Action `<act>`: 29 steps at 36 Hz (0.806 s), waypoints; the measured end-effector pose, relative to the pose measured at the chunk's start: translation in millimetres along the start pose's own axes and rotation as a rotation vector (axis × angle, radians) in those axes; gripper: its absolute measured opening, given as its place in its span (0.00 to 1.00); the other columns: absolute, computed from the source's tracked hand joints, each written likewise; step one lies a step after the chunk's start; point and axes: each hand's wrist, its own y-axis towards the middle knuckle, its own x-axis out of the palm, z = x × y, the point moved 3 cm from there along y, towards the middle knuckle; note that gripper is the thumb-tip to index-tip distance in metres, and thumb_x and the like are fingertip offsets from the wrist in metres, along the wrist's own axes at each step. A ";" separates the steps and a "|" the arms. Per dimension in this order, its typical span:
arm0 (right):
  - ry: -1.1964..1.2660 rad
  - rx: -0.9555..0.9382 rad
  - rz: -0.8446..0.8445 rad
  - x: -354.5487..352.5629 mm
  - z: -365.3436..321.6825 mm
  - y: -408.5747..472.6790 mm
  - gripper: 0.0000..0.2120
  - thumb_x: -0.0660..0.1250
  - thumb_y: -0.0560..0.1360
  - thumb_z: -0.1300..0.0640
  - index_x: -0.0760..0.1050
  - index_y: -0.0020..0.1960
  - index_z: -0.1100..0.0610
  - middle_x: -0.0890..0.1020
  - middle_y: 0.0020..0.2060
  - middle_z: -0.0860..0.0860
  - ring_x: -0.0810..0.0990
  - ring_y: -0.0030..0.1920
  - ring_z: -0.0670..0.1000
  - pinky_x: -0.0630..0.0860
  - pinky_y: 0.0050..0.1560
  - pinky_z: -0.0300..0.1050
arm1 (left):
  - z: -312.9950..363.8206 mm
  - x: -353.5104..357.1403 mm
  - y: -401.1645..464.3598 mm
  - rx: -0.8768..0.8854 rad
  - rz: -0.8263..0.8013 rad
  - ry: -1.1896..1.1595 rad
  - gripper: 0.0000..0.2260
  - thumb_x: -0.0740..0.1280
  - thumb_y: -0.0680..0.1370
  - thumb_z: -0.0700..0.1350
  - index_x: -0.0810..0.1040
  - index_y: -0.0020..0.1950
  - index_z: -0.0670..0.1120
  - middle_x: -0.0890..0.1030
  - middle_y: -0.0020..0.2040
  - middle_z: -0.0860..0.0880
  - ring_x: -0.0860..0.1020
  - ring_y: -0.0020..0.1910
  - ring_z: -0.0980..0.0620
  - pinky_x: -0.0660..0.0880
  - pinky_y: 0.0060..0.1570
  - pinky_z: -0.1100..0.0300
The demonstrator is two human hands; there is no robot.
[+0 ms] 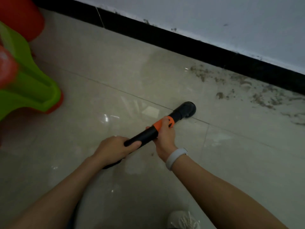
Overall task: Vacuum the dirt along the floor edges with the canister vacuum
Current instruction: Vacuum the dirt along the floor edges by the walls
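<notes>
A black vacuum wand [145,137] with an orange collar [163,123] slants across the tiled floor. Its round black nozzle [188,109] touches the floor on a grout line, short of the dirt. My left hand [115,148] grips the wand's near end. My right hand [165,138] grips it at the orange collar; a white band sits on that wrist. Brown dirt [239,86] is scattered along the black skirting board [181,45] to the right of the nozzle. A bit of black hose [113,164] shows under my left wrist. The canister is out of view.
A green plastic stool [29,90] with orange feet stands at the left, and a red-orange plastic piece [21,15] sits behind it. The white wall [214,19] runs above the skirting. My white shoe [183,219] shows at the bottom edge.
</notes>
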 end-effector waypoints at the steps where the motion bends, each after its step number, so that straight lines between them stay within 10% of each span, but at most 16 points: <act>1: 0.013 -0.016 0.022 -8.8 -5.6 2.0 0.10 0.58 0.82 0.51 0.66 0.45 0.56 0.75 0.38 0.54 0.81 0.33 0.54 0.81 0.41 0.51 | 9.3 4.6 3.6 0.022 -0.009 0.015 0.23 0.58 0.75 0.68 0.81 0.42 0.50 0.81 0.31 0.53 0.79 0.32 0.57 0.72 0.35 0.61; 10: 0.116 -0.065 0.035 -8.0 -45.9 18.9 0.12 0.59 0.82 0.53 0.66 0.43 0.58 0.73 0.36 0.56 0.77 0.34 0.55 0.79 0.37 0.50 | 49.0 -2.6 21.3 0.134 0.079 0.049 0.28 0.51 0.75 0.70 0.78 0.41 0.50 0.80 0.33 0.54 0.79 0.35 0.53 0.71 0.36 0.59; 20: 0.000 0.128 -0.184 47.8 66.9 -36.7 0.09 0.55 0.82 0.47 0.66 0.45 0.49 0.75 0.46 0.52 0.78 0.51 0.56 0.79 0.51 0.54 | -78.2 -19.2 -41.0 -0.082 0.097 0.067 0.32 0.51 0.67 0.76 0.80 0.36 0.51 0.81 0.29 0.52 0.80 0.31 0.54 0.75 0.38 0.59; 29: 0.010 0.310 -0.212 32.0 103.8 -68.3 0.20 0.53 0.82 0.43 0.63 0.66 0.57 0.76 0.57 0.59 0.82 0.45 0.57 0.80 0.45 0.51 | -94.1 0.7 -74.3 -0.110 -0.359 -0.329 0.37 0.62 0.51 0.81 0.78 0.26 0.45 0.80 0.28 0.43 0.79 0.27 0.50 0.75 0.34 0.63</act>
